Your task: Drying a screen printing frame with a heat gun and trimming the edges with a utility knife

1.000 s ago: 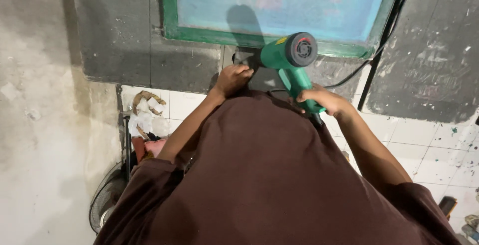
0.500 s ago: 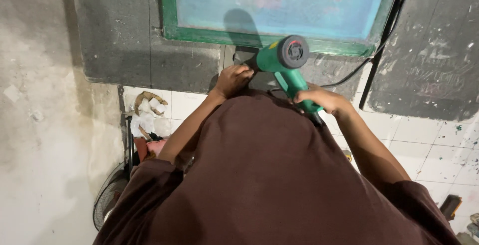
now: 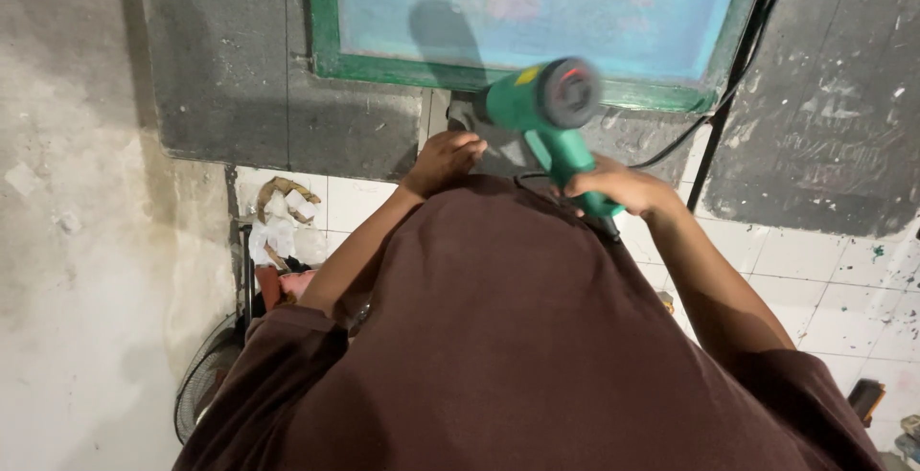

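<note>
Against the grey wall leans a green-framed screen (image 3: 537, 11) with a blue mesh. Below its bottom edge, a green heat gun (image 3: 546, 112) points at the mesh, its handle wrapped tight in the right hand (image 3: 613, 186). Left hand (image 3: 443, 158) rests curled near the frame's lower edge; whether it grips anything cannot be told.

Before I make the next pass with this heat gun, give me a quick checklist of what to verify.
1. Right hand wrapped around the green heat gun handle: ok.
2. Gun held over the green-framed screen: ok.
3. Left hand clear of the nozzle: cannot tell, it rests close beside the gun.
4. Black cable free of the gun: ok, it hangs at the right.
5. Gun switched on: cannot tell.
</note>
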